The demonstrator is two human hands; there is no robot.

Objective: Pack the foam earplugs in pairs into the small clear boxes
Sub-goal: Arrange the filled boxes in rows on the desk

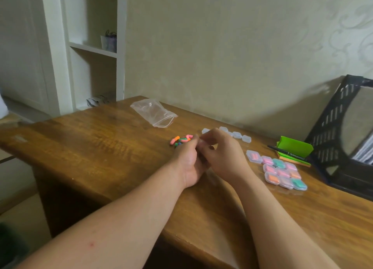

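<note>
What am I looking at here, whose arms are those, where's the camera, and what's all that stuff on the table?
There is no machine: these are a person's bare arms, filmed by one wide camera worn on their head, looking down. The left hand and right hand meet fingertip to fingertip above a wooden table. Whether they hold anything is too blurred to tell. Just beyond the left hand lie loose coloured earplugs. Behind the right hand stands a row of empty clear boxes; to the right sit filled boxes. Farther back lies a plastic bag; at the far right are a pen, a green pad and a black rack.
</note>
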